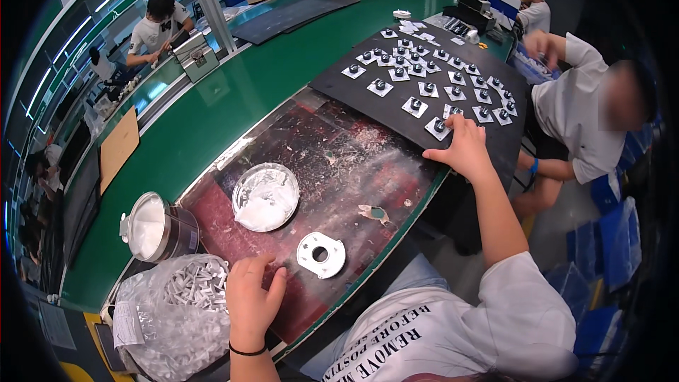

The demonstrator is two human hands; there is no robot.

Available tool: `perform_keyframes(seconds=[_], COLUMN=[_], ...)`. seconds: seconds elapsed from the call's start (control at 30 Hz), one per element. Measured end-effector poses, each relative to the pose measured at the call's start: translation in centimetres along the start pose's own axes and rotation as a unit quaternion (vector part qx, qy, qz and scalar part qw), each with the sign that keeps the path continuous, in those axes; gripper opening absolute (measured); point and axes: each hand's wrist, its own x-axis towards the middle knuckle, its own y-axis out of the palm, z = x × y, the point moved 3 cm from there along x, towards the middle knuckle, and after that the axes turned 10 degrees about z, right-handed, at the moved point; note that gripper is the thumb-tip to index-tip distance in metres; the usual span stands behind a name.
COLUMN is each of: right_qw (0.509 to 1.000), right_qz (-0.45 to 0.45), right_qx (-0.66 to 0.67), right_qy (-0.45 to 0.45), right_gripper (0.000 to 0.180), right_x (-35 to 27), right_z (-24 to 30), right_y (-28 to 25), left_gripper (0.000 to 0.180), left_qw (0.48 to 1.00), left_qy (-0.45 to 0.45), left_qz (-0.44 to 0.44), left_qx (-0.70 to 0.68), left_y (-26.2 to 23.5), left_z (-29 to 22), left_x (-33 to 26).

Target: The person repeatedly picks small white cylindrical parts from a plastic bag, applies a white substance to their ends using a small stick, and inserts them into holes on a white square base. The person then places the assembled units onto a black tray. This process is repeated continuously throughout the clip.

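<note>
Left hand (pixel 249 301) rests open beside the bag of small metal pieces (pixel 185 297), holding nothing; a white round plate (pixel 322 255) lies just right of it. Right hand (pixel 463 147), fingers spread, touches a square part (pixel 438 127) among many laid out on the black mat (pixel 353 88), so much sorting looks done.

Green workbench (pixel 212 113) is pretty busy: a round lidded metal tin (pixel 157 226) sits near a shallow dish of white paste (pixel 265 196), with a white ring-shaped plate (pixel 321 255) close by. A brown board (pixel 117 147) lies further left, and a small metal box (pixel 196 56) sits toward the back.
</note>
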Motion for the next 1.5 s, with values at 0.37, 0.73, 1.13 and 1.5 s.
perform_keyframes(seconds=[0.37, 0.73, 1.13, 1.5], right_qw=[0.993, 0.989, 0.752, 0.701], right_qz=[-0.118, -0.107, 0.152, 0.219], right_qx=[-0.002, 0.063, 0.470, 0.484], right_qy=[-0.017, -0.083, -0.436, -0.475], right_gripper=[0.061, 0.051, 0.057, 0.063], right_x=[-0.3, -0.7, -8.6, -10.3], right_z=[1.2, 2.0, 14.8, 18.0], right_y=[1.1, 2.2, 1.4, 0.7], left_gripper=[0.018, 0.017, 0.021, 0.015], left_qw=[1.000, 1.000, 0.970, 0.883], left_qy=[-0.002, 0.001, 0.118, 0.025], left_qz=[0.003, 0.011, 0.056, 0.075], left_qx=[-0.001, -0.002, -0.205, -0.463], left_y=[0.2, 0.2, 0.3, 2.3], left_z=[0.1, -0.1, -2.2, -1.5], left_x=[-0.1, 0.1, -0.1, -1.2])
